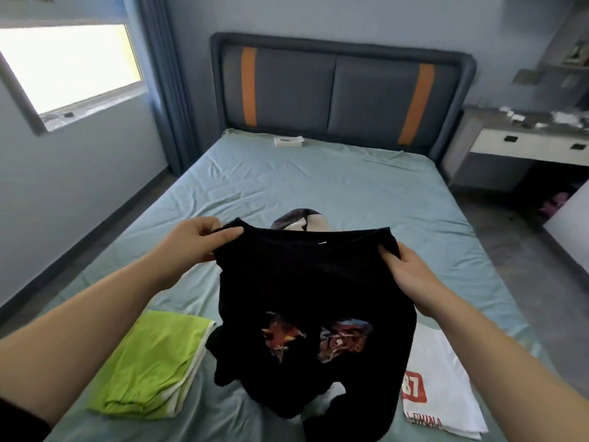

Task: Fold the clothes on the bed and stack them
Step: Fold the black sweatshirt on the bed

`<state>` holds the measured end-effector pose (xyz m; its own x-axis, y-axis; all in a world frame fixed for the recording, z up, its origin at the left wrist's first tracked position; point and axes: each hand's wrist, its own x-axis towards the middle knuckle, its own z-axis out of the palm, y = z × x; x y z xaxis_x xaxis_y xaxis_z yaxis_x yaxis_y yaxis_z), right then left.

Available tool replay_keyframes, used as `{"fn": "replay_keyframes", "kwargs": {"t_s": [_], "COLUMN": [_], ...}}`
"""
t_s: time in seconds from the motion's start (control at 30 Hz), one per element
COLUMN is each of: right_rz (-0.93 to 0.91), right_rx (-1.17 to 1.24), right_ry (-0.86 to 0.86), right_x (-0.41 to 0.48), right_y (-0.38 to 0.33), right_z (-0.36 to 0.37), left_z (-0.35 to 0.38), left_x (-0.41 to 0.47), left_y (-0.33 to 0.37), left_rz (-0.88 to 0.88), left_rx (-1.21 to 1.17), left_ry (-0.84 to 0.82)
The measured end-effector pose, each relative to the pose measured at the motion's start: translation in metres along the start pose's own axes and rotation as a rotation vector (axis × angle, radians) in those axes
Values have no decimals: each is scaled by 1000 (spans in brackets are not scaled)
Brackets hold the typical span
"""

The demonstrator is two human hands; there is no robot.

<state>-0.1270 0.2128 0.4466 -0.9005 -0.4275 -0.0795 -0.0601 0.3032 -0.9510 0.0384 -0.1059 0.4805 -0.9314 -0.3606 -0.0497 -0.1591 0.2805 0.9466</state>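
Left hand (197, 239) & right hand (411, 275) each pinch a top corner of 1 black cotton T-shirt w/ orange-blue print (302, 282), held up over the pale-green-sheeted bed (334, 186), btwn 1 folded lime-green garment (153, 362) at left & 1 flat white red-lettered shirt (446, 397) at right, hiding most of 1 grey-white garment (299, 222) behind.

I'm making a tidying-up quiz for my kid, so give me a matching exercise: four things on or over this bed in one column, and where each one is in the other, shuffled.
Things:
1 black shirt
2 green garment
3 white shirt
4 white box

Places:
A by the headboard
B gripped by left hand and right hand
C on the bed, right side
D folded, left side of the bed

Pairs: 1-B, 2-D, 3-C, 4-A
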Motion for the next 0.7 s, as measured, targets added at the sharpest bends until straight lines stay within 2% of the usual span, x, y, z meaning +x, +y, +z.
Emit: {"fn": "replay_keyframes", "kwargs": {"t_s": [0.07,0.13,0.2,0.23,0.3,0.37,0.43,0.5,0.6,0.7], "right_rz": [2,28,136,248,482,566,591,607,579,550], "right_rx": [-38,-92,-90,-81,-100,-73,-26,-7,-40,-127], "right_ry": [-29,-83,-165,-266,-575,-779,-750,-585,-321,-192], "right_x": [-5,-10,-14,-18,-27,-32,-29,-21,-1,20], "right_y": [1,1,5,7,8,14,24,46,94,146], "right_z": [-2,0,-2,-6,-17,-26,-26,-19,-5,10], "left_z": [2,12,18,18,11,8,14,24,39,52], "left_x": [-5,-9,-13,-16,-21,-21,-12,-1,19,40], "left_y": [-2,-8,-10,-10,-10,-14,-27,-48,-99,-156], "left_rz": [-2,5,-53,-133,-336,-426,-429,-425,-524,-598], "left_rx": [39,212,266,215,117,103,106,90,46,154], "left_ry": [-5,3,-8,-83,-342,-526,-511,-446,-394,-392]}}
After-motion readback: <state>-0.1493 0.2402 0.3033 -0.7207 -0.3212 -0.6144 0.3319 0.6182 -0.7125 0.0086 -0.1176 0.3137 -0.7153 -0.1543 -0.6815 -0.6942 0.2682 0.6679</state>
